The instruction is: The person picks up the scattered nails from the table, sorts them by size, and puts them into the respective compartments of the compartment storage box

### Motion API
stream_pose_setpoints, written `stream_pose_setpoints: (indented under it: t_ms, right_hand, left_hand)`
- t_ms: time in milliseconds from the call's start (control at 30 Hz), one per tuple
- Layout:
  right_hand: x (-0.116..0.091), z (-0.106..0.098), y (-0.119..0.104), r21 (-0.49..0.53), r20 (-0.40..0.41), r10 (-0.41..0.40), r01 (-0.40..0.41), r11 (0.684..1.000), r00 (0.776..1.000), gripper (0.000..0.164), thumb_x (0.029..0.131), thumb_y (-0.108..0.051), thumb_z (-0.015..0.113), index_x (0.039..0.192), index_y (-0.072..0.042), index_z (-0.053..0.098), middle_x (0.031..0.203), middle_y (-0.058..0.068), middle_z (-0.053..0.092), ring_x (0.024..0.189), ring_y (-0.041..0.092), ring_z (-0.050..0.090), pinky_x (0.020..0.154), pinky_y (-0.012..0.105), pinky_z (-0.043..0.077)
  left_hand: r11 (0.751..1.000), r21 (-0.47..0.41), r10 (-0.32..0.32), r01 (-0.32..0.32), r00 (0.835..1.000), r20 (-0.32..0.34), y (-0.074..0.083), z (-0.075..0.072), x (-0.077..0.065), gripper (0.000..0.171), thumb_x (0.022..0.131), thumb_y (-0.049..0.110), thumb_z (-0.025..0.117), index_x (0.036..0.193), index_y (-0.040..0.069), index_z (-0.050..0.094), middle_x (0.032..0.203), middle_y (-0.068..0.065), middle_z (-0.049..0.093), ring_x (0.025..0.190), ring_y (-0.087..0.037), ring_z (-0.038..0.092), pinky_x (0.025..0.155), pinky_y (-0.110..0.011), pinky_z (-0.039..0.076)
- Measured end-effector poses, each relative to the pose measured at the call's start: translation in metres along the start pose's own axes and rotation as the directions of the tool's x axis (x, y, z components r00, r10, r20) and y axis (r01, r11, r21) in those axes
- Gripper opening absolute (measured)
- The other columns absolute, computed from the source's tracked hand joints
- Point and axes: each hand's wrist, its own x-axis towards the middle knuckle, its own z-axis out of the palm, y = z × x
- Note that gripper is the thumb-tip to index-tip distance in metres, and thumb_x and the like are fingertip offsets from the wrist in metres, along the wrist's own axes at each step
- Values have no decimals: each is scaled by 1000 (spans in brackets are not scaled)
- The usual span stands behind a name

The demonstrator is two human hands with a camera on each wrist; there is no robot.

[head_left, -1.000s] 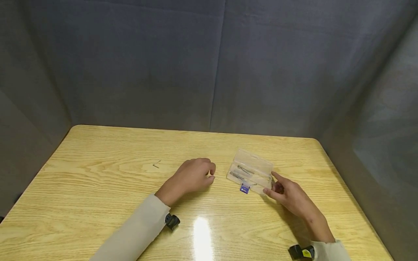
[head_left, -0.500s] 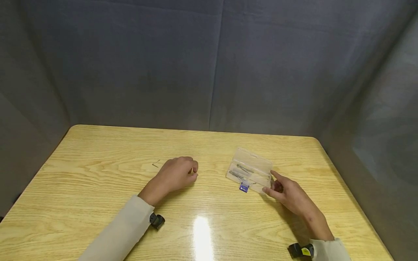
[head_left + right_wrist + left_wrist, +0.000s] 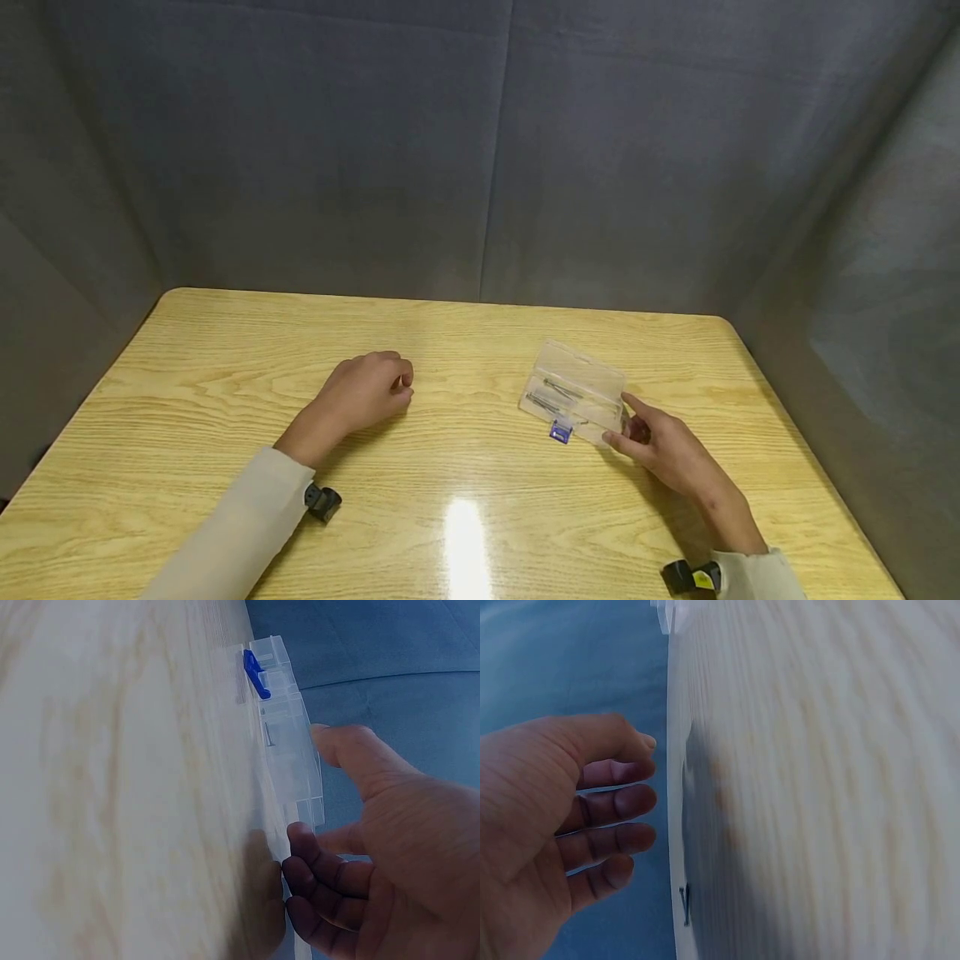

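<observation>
My left hand (image 3: 365, 390) hovers over the left half of the table, fingers loosely curled and nothing in them. Beyond its fingers in the left wrist view lie small thin metal pieces (image 3: 685, 904) in a V shape; in the head view the hand hides them. At centre right a clear plastic box (image 3: 581, 367) rests with its lid folded back and a blue latch (image 3: 560, 431) toward me. Inside are several slim, nail-like metal pieces (image 3: 561, 389) in separate compartments. My right hand (image 3: 671, 454) holds the box's right end between thumb and index finger, other fingers curled below.
The wooden table (image 3: 465, 467) has rounded far corners, and a bright light reflection shows near its front middle. Dark grey cloth (image 3: 480, 150) hangs behind it and along both sides. Each wrist wears a black camera on a band.
My left hand has moved left, away from the box, and now covers the small metal pieces seen earlier in the head view. The right hand and the box have stayed in place.
</observation>
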Motion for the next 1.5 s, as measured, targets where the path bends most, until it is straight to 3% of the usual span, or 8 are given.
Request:
stream_pose_setpoints:
  t_ms: [533,900,1200,1500]
  right_hand:
    - [1,0,1,20,12,14,-15,1000,1000,83,98,-40,70,153,12,35,87,-1,59,71,14,50,61,29,43]
    - [1,0,0,4,4,1,-1,1000,1000,81,99,-38,71,152,13,36,86,-2,58,70,13,49,60,29,41]
    - [1,0,-1,-3,-2,-13,13,1000,1000,80,99,-37,71,151,13,37,88,-2,58,73,13,50,63,29,43]
    - [1,0,0,1,-9,-16,16,1000,1000,79,98,-36,71,151,13,37,87,-1,58,72,14,50,62,29,43]
  left_hand:
    - [994,3,-113,113,993,34,-29,-12,-21,4,97,13,67,97,11,71,81,4,57,68,-14,50,59,-34,43]
    - [987,5,-159,159,987,-15,-47,-18,-31,3,97,12,69,96,10,72,88,1,62,71,-17,53,61,-39,47]
    - [982,21,-190,190,982,8,-53,-19,-31,4,97,10,69,95,10,73,91,-3,64,72,-17,54,61,-39,47]
    - [983,24,-182,182,983,-5,-54,-17,-30,12,98,10,67,88,14,70,86,0,63,69,-16,52,59,-37,45]
